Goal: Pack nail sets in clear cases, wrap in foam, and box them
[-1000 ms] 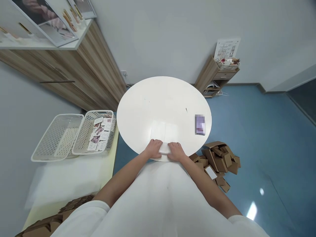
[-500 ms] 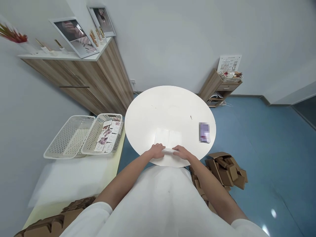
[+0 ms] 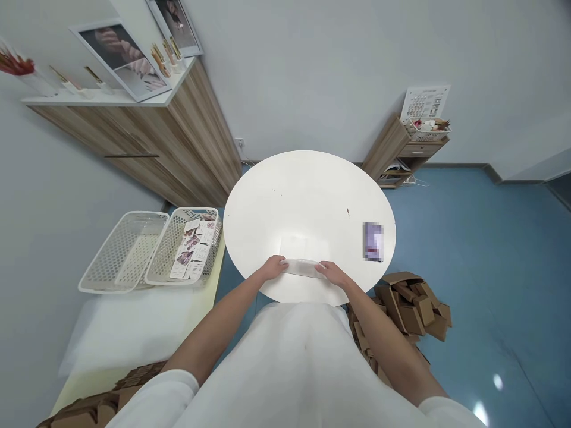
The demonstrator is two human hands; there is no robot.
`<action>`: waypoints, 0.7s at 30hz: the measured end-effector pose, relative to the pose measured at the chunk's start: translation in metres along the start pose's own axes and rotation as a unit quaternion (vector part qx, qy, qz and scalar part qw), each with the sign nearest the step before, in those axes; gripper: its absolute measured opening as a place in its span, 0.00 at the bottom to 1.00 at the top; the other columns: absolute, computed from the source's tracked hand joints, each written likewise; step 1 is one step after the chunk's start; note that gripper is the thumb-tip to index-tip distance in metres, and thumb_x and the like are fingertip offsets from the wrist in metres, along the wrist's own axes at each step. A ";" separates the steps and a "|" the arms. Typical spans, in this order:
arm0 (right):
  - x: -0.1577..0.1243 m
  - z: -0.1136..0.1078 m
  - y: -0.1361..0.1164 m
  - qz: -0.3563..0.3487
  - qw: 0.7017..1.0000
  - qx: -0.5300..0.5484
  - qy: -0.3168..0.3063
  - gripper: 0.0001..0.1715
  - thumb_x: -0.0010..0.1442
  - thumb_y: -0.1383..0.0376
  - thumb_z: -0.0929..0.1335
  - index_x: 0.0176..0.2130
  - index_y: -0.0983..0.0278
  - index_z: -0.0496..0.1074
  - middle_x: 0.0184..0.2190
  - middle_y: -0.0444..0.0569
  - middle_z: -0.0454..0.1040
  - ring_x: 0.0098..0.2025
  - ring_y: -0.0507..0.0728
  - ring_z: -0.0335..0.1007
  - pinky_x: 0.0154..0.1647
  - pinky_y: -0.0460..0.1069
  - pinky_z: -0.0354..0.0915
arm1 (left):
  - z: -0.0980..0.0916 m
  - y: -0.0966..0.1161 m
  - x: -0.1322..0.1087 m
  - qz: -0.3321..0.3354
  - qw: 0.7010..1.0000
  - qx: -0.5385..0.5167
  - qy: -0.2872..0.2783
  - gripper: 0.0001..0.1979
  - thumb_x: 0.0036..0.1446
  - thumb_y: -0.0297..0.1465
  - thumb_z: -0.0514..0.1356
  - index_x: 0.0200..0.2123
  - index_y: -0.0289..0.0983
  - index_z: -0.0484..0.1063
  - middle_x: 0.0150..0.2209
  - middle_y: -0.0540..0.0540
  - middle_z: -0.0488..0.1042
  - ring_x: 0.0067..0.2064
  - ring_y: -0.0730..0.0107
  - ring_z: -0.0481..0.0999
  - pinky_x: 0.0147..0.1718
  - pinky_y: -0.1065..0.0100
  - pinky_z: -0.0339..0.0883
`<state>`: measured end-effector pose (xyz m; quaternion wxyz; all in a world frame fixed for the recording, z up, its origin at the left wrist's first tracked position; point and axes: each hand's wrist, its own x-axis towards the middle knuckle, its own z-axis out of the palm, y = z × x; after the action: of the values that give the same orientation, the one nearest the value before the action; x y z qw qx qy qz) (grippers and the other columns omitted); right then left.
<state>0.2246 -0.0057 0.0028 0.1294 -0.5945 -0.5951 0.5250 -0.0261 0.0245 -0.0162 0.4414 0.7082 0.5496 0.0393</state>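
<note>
A white flat sheet [image 3: 304,249], perhaps a flat pack box, lies on the round white table [image 3: 307,196] at its near edge. Its near flap [image 3: 302,267] is raised off the table. My left hand [image 3: 273,267] pinches the left end of that flap. The right end is held by my right hand [image 3: 332,272]. Both hands have their fingers closed on the flap. A small purple card [image 3: 373,241] lies on the table to the right of my hands.
Two white perforated baskets [image 3: 134,249] stand on a side surface at the left, one with several printed cards [image 3: 193,248]. Brown cardboard boxes [image 3: 413,303] are piled on the blue floor at the right. A wooden cabinet [image 3: 178,137] stands behind.
My hands have moved apart along the near edge of the white sheet and lifted its flap. The camera has shifted slightly.
</note>
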 end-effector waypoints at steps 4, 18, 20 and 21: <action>0.009 0.000 0.007 0.036 0.999 0.032 0.018 0.23 0.53 0.47 0.59 0.21 0.63 0.59 0.18 0.39 0.57 0.22 0.48 0.52 0.23 0.45 0.53 | 0.003 -0.004 0.005 -0.042 0.999 -0.022 0.021 0.13 0.52 0.39 0.49 0.23 0.37 0.62 0.23 0.50 0.65 0.28 0.70 0.66 0.24 0.70 0.59; 0.031 0.006 0.019 0.132 0.982 -0.036 0.128 0.14 0.53 0.55 0.59 0.24 0.61 0.62 0.23 0.45 0.64 0.28 0.55 0.61 0.28 0.48 0.57 | 0.010 0.001 0.010 -0.146 0.986 0.057 0.064 0.08 0.51 0.32 0.50 0.22 0.38 0.61 0.23 0.48 0.66 0.28 0.67 0.68 0.24 0.69 0.57; 0.028 0.008 0.017 0.135 0.980 -0.043 0.137 0.14 0.53 0.55 0.58 0.29 0.62 0.65 0.26 0.47 0.67 0.31 0.56 0.64 0.31 0.50 0.59 | 0.010 0.004 0.007 -0.155 0.983 0.065 0.073 0.06 0.51 0.31 0.51 0.27 0.37 0.64 0.27 0.47 0.69 0.31 0.65 0.69 0.26 0.68 0.59; 0.025 0.009 0.016 0.135 0.979 -0.046 0.144 0.16 0.54 0.55 0.58 0.33 0.62 0.66 0.30 0.48 0.68 0.34 0.57 0.65 0.34 0.50 0.60 | 0.010 0.006 0.005 -0.158 0.981 0.070 0.084 0.06 0.51 0.31 0.51 0.31 0.37 0.66 0.30 0.45 0.70 0.34 0.64 0.70 0.29 0.67 0.60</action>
<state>0.2199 0.0072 -0.0255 0.1144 -0.7440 -0.5079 0.4189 -0.0148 0.0228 -0.0206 0.3439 0.6355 0.6912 -0.0103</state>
